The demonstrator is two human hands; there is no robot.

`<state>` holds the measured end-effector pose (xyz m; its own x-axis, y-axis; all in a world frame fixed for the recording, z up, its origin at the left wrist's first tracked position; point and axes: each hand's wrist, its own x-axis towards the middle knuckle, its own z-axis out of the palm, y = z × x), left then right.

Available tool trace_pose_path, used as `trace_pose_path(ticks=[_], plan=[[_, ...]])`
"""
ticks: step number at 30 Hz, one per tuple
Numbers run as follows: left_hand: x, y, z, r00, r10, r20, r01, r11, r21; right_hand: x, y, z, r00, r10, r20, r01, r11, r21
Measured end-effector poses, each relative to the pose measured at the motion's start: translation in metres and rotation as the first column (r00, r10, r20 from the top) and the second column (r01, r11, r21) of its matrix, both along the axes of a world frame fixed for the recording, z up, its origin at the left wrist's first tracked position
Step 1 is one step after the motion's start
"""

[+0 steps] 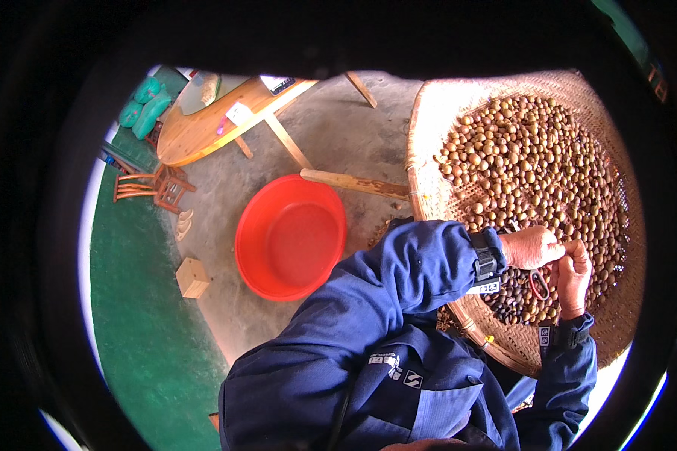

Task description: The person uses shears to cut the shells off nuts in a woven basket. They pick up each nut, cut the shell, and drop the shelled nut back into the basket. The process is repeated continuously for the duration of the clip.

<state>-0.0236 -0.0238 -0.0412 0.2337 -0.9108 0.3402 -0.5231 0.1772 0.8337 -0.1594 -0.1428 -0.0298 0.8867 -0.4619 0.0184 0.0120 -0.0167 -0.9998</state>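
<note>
My left hand [527, 247] and my right hand [573, 279] meet at the fingertips over a large woven bamboo basket [437, 121]. Their fingers are pinched together, and anything small between them is hidden. Round brown nuts or fruits [519, 149] cover much of the basket's bottom. Smaller, darker seeds [505, 304] lie in the part nearest me. Just below the hands shows a red-and-black looped handle [540, 284], perhaps of scissors. A bit of metal [512, 226] sticks out beyond my left hand; whether both belong to one tool, I cannot tell.
A red plastic tub [304, 237] stands on the concrete floor left of the basket. A wooden pole [355, 183] reaches the basket's rim. Further off are a wooden table [186, 132], an orange-brown chair [172, 189], slippers [184, 224] and a wooden block [192, 278].
</note>
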Motion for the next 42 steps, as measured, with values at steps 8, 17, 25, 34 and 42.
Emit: trace_pose_path(ticks=[8,17,25,34,42], plan=[[0.003,0.005,0.013,0.983,-0.022,-0.183,0.036,0.997,0.073,0.006,0.005,-0.005,0.997,0.039,0.062,-0.050,0.981,0.189],[0.008,0.018,0.040,0.629,0.158,-0.761,0.269,0.874,0.404,0.004,0.003,0.001,0.986,0.113,0.118,-0.152,0.903,0.403],[0.008,0.017,0.034,0.724,0.044,-0.688,0.248,0.914,0.320,0.003,0.000,0.003,0.979,0.155,0.132,-0.195,0.901,0.387],[0.008,0.010,0.023,0.893,0.019,-0.450,0.095,0.968,0.231,0.003,-0.003,-0.002,0.981,0.165,0.103,-0.187,0.945,0.267],[0.008,0.021,0.036,0.677,0.060,-0.733,0.240,0.925,0.296,-0.002,0.005,0.006,0.983,0.150,0.109,-0.178,0.929,0.325]])
